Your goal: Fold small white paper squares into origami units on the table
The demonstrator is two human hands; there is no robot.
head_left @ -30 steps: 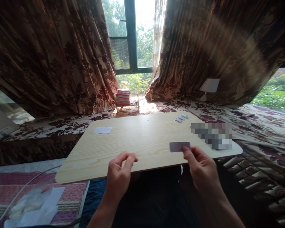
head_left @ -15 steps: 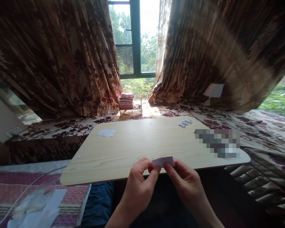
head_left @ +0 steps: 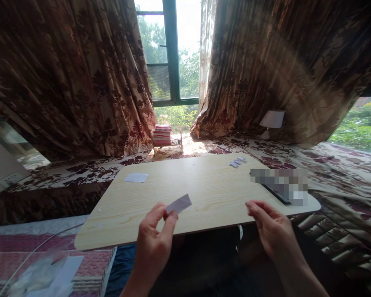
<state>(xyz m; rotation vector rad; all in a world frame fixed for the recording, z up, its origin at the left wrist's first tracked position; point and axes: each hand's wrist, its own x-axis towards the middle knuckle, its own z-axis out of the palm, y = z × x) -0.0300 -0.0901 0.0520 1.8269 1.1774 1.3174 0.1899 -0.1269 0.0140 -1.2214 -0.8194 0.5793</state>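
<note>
Your right hand (head_left: 273, 229) had moved away from the small, flat, pale purple paper strip (head_left: 179, 203), and your left hand (head_left: 155, 234) alone pinched its lower end between thumb and finger. You held the strip tilted over the front part of the pale, round-cornered wooden table (head_left: 136, 208). Your hands were well apart, with the right one's fingertips close together, near the long, dark, partly blurred thing (head_left: 280, 196) on the table's right side.

A: Background?
B: Window (head_left: 173, 62), patterned curtains (head_left: 111, 82) both sides.
A: Below those?
B: Striped cloth stack (head_left: 162, 135) left, white lamp (head_left: 272, 119) right.
A: Far left?
B: Wall socket (head_left: 11, 178), pale cable (head_left: 34, 250).
</note>
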